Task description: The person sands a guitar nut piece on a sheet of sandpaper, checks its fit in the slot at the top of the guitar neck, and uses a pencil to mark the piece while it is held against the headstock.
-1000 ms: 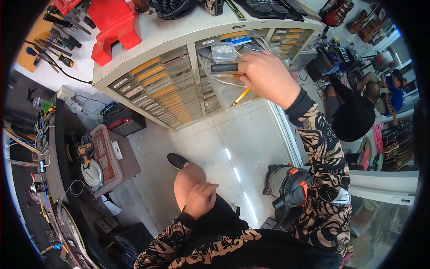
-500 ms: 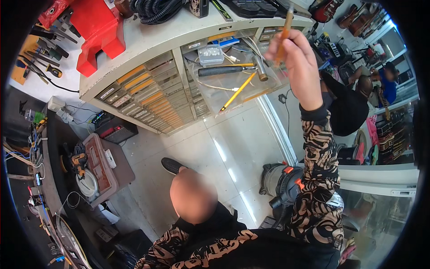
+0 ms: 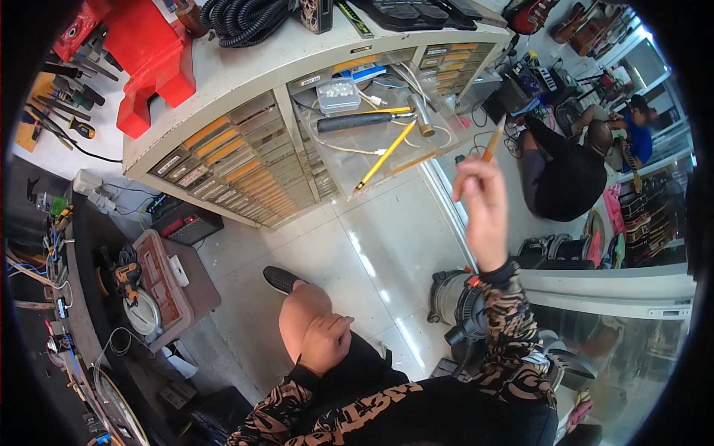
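Note:
My right hand (image 3: 483, 197) is raised to the right of the pulled-out drawer, fingers closed round a slim tool (image 3: 494, 143) with an amber-brown handle and a pale tip pointing up. Its exact kind is too small to tell. My left hand (image 3: 326, 344) lies on my bare thigh, fingers loosely bent, with nothing visible in it. In the clear drawer (image 3: 349, 167), a hammer (image 3: 361, 120) with a black grip lies beside a yellow pencil (image 3: 385, 156), a white cable (image 3: 349, 150) and a lidded box of small white pieces (image 3: 338, 95).
A cabinet of small drawers (image 3: 230, 160) stands ahead, with a red vise (image 3: 152, 63) and a coiled black cable (image 3: 249, 26) on top. A vacuum cleaner (image 3: 457, 305) stands at right, a brown bin (image 3: 182, 279) at left. Two other people sit at far right.
My right hand has come down and nearer with the slim tool, away from over the drawer's right side. My left hand now shows plainly on my thigh. The view has shifted slightly.

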`<state>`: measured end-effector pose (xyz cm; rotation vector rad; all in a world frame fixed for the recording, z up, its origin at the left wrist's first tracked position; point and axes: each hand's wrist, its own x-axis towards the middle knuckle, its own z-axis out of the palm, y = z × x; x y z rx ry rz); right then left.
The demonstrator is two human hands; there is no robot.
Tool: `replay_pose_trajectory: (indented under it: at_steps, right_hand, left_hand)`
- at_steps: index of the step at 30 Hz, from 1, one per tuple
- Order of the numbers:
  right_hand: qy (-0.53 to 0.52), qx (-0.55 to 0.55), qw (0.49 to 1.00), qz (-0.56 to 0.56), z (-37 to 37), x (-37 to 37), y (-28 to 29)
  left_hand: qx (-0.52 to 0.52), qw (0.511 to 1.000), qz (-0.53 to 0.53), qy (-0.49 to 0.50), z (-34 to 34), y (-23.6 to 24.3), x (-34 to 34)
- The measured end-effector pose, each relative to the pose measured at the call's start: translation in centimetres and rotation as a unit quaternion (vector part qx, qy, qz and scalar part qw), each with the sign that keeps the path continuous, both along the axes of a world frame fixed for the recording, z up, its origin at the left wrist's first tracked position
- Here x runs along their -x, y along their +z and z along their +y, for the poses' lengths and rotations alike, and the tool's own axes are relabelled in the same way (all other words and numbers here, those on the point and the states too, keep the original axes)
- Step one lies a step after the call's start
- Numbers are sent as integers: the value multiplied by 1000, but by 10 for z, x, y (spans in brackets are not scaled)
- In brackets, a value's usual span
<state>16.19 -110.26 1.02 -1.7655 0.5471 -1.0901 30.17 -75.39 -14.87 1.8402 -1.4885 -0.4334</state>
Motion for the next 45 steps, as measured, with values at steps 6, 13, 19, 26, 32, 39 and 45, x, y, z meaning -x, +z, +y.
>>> replay_pose_trajectory:
  at_steps: [6,13,19,26,32,39,45]
  right_hand:
    - [-105,185,977,16,26,-23,-62]
    - [-143,138,976,-89,27,-74,-54]
    - [-91,101,987,-90,21,-78,-62]
    - [-77,108,986,-100,19,-97,-59]
    - [-89,205,975,0,-32,-135,-27]
    - [182,255,948,54,101,-111,14]
    - [491,234,838,41,278,-93,38]
  left_hand:
    - [-2,1000,1,-10,-2,0,4]
    - [-6,1000,-1,-13,-1,-1,2]
    - [-8,1000,8,-12,-3,-2,2]
    - [-4,1000,7,-11,-3,1,1]
    - [22,1000,9,-20,-15,0,10]
    - [-7,919,376,122,20,17,-10]
    - [308,835,356,285,145,147,-28]
